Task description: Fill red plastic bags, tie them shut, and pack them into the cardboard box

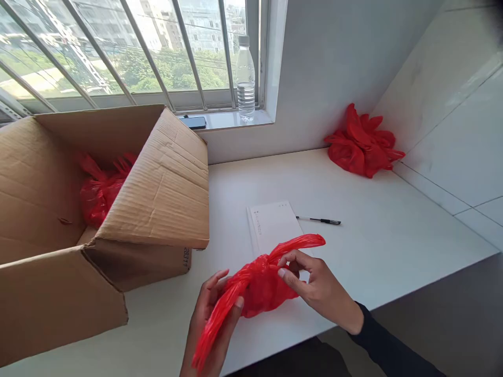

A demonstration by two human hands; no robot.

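A red plastic bag (265,293) with a twisted neck and long ends is held low in the centre, over the front part of the white table. My left hand (215,309) grips its left side, with one long red end lying across the palm and thumb. On the bag's right side, my right hand (308,280) pinches the red plastic between thumb and fingers. Another red end points up and right above my right hand. What the bag contains is hidden.
An open cardboard box (157,183) with a red bag (98,196) inside stands left. A notebook (275,225) and pen (324,221) lie behind my hands on the table (377,220). Red bags (363,144) sit back right. A bottle (245,84) and phone (194,123) rest on the sill.
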